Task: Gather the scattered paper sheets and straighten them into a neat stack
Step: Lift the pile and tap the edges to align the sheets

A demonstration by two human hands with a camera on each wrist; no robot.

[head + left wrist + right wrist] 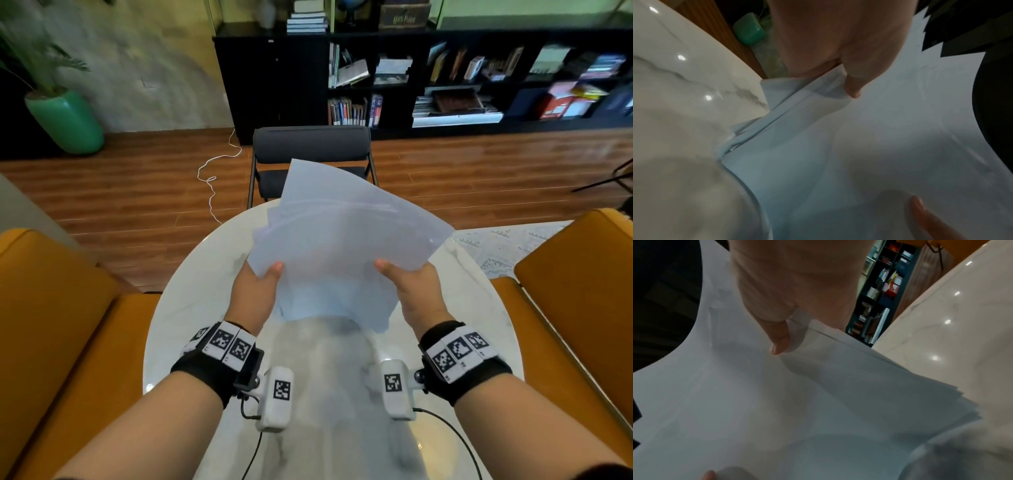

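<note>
The sheets (346,240) appear gathered, held above the tabletop (479,308): the left hand (255,294) and right hand (416,291) each pinch a side, thumb on top. They remain fanned and skewed, so squaring the edges is left.

I see the paper sheets (346,240) as a loose bundle of plain white pages, raised above the round marble table (191,301) and tilted away toward its far edge. Their edges are fanned and misaligned, with separate corners protruding at the far left and near right.
</note>
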